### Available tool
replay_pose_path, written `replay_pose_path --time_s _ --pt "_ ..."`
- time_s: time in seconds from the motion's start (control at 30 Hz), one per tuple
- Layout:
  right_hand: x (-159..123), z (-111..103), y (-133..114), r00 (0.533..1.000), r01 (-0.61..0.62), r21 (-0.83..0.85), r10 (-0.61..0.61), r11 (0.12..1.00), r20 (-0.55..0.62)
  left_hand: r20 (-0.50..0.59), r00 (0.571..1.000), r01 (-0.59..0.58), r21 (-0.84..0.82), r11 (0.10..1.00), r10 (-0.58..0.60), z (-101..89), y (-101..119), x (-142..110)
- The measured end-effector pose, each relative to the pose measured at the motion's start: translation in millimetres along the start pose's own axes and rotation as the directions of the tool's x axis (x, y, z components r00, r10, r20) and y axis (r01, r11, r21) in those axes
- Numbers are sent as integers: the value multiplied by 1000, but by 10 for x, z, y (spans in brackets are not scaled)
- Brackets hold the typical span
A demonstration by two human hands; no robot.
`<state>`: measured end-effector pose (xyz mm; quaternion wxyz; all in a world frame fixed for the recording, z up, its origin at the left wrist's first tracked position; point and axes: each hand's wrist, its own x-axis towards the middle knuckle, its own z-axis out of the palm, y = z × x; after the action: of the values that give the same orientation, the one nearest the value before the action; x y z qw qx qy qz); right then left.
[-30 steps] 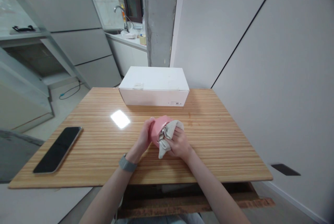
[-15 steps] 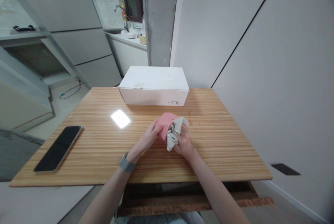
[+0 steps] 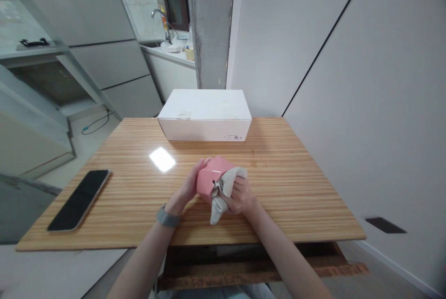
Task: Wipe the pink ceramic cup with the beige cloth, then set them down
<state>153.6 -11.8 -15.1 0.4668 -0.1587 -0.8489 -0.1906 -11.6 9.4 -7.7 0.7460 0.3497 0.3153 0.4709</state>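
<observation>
A glossy pink, angular vessel (image 3: 211, 173), perhaps a bowl or cup, is tilted above the front middle of the table. My left hand (image 3: 193, 180) is closed around its left side, with the fingers partly hidden behind it. Bunched in my right hand (image 3: 240, 196) is a light grey cloth (image 3: 228, 182), pressed against the right side and opening of the pink vessel. One corner of the cloth hangs down below my fingers. The vessel's inside is hidden by the cloth.
A white box (image 3: 205, 129) stands at the back of the wooden table (image 3: 296, 187). A black smartphone (image 3: 80, 200) lies at the left. Under the front edge is an open drawer (image 3: 223, 269). A white wall (image 3: 348, 103) rises at the right.
Both hands have brought the pink vessel and cloth slightly left and nearer to me. The vessel has turned, showing more of its pink side, and the cloth has shifted lower along it.
</observation>
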Motion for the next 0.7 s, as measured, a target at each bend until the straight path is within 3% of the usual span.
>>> replay_pose_path --time_s 0.2,0.3,0.43,0.5,0.57,0.63,0.7 --pt "-32 -40 26 998 25 -25 -24 999 50 53 994 -96 62 993 93 -6 -75 50" --pt "-83 -41 66 995 -24 -16 25 1000 95 77 993 -99 60 993 95 9 -56 36" --pt "-110 -35 112 969 -244 46 241 969 61 140 986 -87 1 996 86 89 -4 -20" --pt "-108 -40 129 921 -387 85 390 918 -20 205 975 -86 -36 996 91 144 25 -51" --pt "-105 -47 141 885 -450 104 459 887 -83 246 966 -71 -61 996 84 181 49 -67" --pt "-103 -49 147 908 -399 76 405 914 -105 239 969 -52 -77 996 69 182 61 -58" --pt "-94 -41 141 958 -269 21 270 963 -94 167 982 -72 -81 994 85 145 54 -27"
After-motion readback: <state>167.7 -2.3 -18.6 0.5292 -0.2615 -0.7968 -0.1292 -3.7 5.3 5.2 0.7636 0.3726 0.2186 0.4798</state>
